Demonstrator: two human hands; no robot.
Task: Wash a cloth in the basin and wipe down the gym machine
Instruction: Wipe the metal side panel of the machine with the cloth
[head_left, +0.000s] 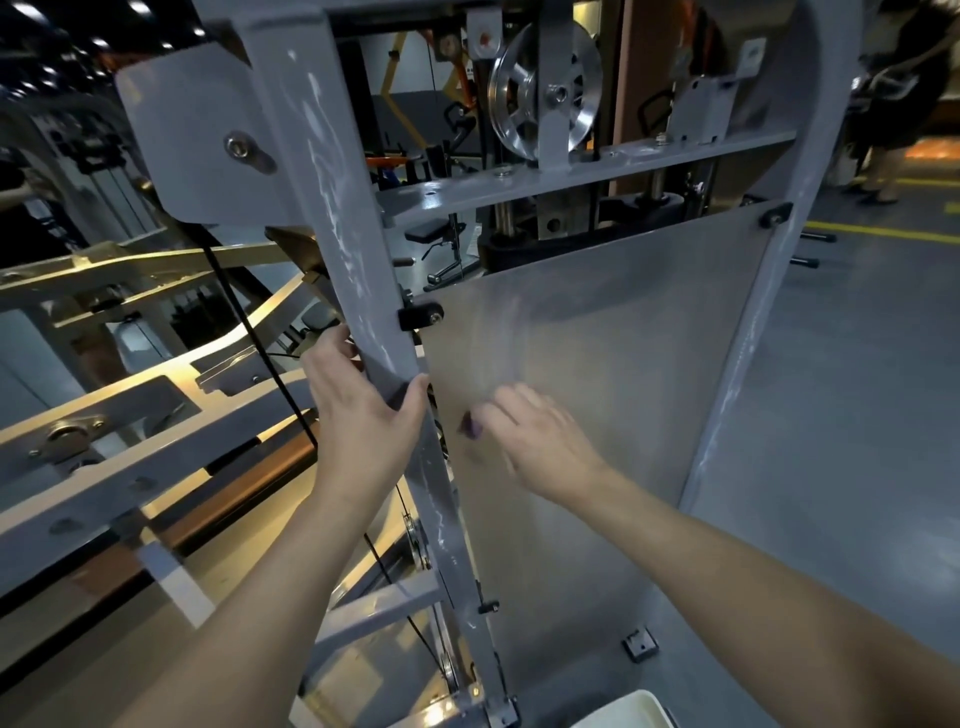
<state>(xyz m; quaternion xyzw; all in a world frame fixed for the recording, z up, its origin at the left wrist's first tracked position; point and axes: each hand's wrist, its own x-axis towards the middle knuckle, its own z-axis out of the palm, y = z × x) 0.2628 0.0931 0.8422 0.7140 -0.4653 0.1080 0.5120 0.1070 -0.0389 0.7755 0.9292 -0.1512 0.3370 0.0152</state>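
left hand (363, 415) grips grey upright post (337, 218) of gym machine, thumb around front. right hand (530, 441) blurred on translucent panel (597, 338); dark cloth (470, 426) peeks left of fingers (511, 410), grip unclear. post long axis vertical, left of cloth. white basin (639, 714) below.

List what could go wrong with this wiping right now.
1. The left hand grips the grey post right beside the black cable; if the machine moves, fingers might get pinched.
2. The right hand is blurred against the panel, with only a dark scrap of cloth showing; it may slip out.
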